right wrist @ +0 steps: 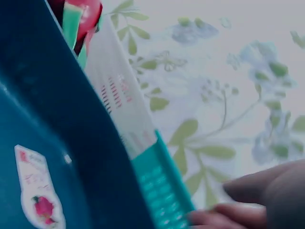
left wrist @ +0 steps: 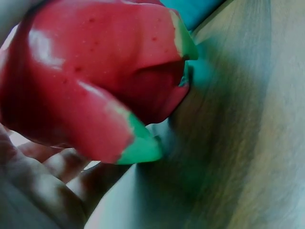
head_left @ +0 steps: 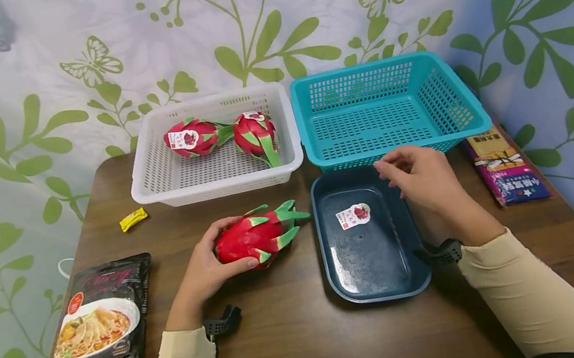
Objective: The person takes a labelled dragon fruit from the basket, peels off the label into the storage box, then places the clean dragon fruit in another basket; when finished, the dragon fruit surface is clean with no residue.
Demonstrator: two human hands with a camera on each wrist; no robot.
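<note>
My left hand [head_left: 209,265] grips a red dragon fruit [head_left: 251,239] with green scale tips, lying on its side over the table. Close up in the left wrist view, the dragon fruit [left wrist: 95,76] shows glossy red skin, with curled fingers [left wrist: 71,164] beneath it. Over the right rim of a dark blue tub [head_left: 371,260] hovers my right hand [head_left: 423,175], fingers loosely bent and nothing visible in them. Inside that tub lies a white sticker [head_left: 353,216] with a dragon fruit picture, also seen as a sticker [right wrist: 40,191] in the right wrist view.
A white basket [head_left: 220,187] at the back holds two dragon fruits [head_left: 255,133]. Beside it stands a turquoise basket [head_left: 390,114]. On the left are a yellow wrapped candy [head_left: 133,219] and a black noodle packet [head_left: 100,321]; a purple packet [head_left: 507,167] lies at right.
</note>
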